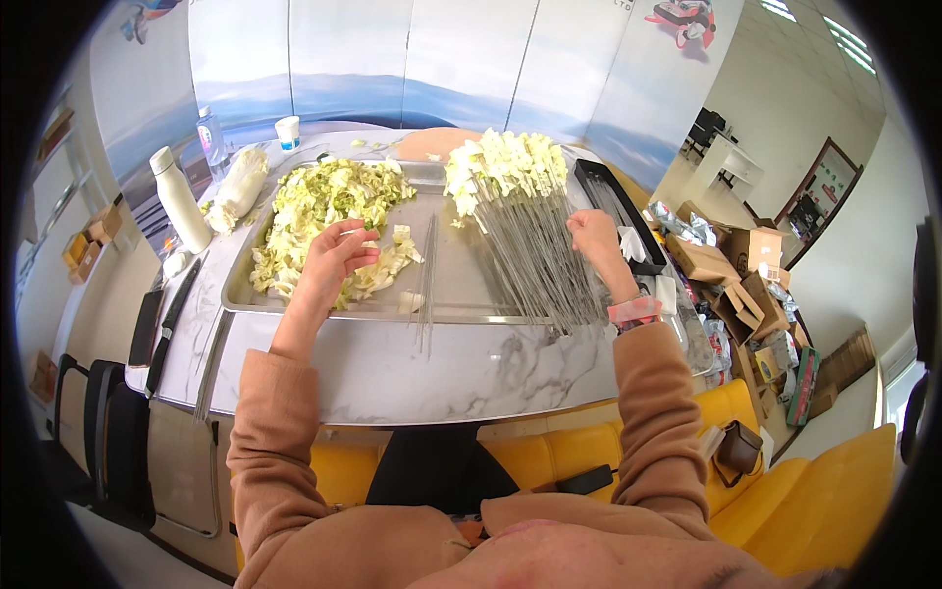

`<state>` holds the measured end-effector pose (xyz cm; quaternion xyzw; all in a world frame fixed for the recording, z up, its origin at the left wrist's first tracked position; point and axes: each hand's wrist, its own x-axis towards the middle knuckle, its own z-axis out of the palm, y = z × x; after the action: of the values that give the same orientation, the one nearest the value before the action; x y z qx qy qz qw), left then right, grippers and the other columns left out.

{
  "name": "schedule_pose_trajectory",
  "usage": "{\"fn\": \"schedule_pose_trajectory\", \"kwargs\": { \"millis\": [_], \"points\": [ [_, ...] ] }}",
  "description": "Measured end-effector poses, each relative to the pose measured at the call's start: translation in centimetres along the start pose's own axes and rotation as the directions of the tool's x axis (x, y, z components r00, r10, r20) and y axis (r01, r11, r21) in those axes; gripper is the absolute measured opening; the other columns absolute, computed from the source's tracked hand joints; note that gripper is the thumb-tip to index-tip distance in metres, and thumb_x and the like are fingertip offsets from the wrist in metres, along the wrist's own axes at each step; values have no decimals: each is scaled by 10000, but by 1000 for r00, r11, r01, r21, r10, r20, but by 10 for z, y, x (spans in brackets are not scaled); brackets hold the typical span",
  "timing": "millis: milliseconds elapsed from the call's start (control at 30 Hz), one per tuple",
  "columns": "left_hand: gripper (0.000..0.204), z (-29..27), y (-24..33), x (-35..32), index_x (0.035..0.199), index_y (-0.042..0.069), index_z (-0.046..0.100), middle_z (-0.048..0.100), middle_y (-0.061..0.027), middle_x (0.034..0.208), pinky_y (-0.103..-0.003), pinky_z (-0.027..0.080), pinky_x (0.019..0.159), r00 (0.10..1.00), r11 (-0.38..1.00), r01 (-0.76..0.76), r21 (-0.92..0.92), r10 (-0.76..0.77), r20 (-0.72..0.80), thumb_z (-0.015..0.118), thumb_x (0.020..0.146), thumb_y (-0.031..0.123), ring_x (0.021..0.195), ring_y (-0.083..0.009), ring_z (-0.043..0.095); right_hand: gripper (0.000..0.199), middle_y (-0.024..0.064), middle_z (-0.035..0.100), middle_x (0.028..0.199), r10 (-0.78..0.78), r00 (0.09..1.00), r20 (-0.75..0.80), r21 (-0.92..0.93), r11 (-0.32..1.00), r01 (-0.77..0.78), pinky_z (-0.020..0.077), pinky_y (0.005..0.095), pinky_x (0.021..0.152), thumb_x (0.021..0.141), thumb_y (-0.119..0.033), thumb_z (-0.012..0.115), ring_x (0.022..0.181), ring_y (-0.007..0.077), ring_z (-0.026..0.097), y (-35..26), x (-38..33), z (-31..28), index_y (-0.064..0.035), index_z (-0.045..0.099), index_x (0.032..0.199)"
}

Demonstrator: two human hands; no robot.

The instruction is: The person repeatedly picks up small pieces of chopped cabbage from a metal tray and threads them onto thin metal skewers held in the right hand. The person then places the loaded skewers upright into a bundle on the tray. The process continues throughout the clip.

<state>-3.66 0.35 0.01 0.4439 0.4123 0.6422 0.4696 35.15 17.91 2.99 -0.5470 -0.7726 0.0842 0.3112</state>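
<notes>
A wide metal tray (442, 316) lies on the marble-patterned table. Torn cabbage leaves (339, 201) are heaped in its left part, and my left hand (337, 260) hovers over their near edge, fingers loosely bent and apart, with nothing seen in them. On the right side, many metal skewers (535, 260) lie in a fanned pile, their far ends threaded with cabbage pieces (508, 167). Beside that pile's right edge my right hand (595, 236) is closed; whatever is in it, if anything, is hidden. A few bare skewers (427, 280) rest between the two heaps.
At the left stand a white bottle (181, 203), a clear bottle (210, 144) and a paper cup (287, 134), near a whole cabbage (240, 185). A knife (169, 329) lies at the left edge. A black tray (601, 187) flanks the skewers. Cardboard boxes (751, 250) crowd the right.
</notes>
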Motion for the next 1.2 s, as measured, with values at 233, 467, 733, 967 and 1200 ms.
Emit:
{"fn": "schedule_pose_trajectory", "kwargs": {
  "millis": [233, 467, 733, 967, 1200],
  "points": [
    [283, 5, 4, -2, 1128, -25, 507, 614, -154, 1057, -263, 525, 776, 999, 999, 3, 48, -1, -38, 556, 921, 162, 816, -154, 631, 239, 170, 643, 713, -184, 979, -91, -230, 960, 159, 486, 438, 673, 815, -274, 599, 714, 354, 629, 2, -10, -3, -54, 691, 813],
    [202, 2, -1, 2, 1048, -17, 533, 632, -119, 984, -269, 534, 738, 999, 999, 14, 48, -11, -48, 559, 916, 134, 785, -161, 626, 204, 158, 645, 751, -209, 955, -211, -95, 977, 192, 482, 414, 650, 818, -246, 611, 736, 348, 622, -70, -60, -27, -54, 678, 822],
    [116, -10, -16, 9, 889, 38, 603, 626, -20, 756, -204, 424, 528, 999, 980, 36, 197, -33, -17, 602, 893, 154, 580, -54, 519, 173, 124, 643, 713, -223, 964, 142, 354, 921, 161, 462, 337, 603, 819, -192, 623, 652, 251, 614, -166, -108, 47, -33, 672, 863],
    [170, 22, -17, 11, 831, -4, 596, 654, -49, 723, -219, 393, 447, 995, 872, 47, 488, -86, 56, 628, 852, 162, 502, -69, 499, 182, 105, 654, 698, -109, 994, 29, 357, 930, 92, 451, 293, 576, 810, -180, 636, 586, 172, 586, -158, -81, 108, -10, 674, 864],
    [220, 53, -30, 23, 850, -23, 577, 658, -77, 665, -247, 422, 455, 986, 758, 107, 644, -165, 31, 687, 786, 157, 502, -103, 538, 188, 99, 650, 679, -96, 995, 22, 460, 885, 75, 449, 295, 575, 804, -178, 642, 590, 163, 587, -155, -83, 113, 2, 672, 848]
  ]
}}
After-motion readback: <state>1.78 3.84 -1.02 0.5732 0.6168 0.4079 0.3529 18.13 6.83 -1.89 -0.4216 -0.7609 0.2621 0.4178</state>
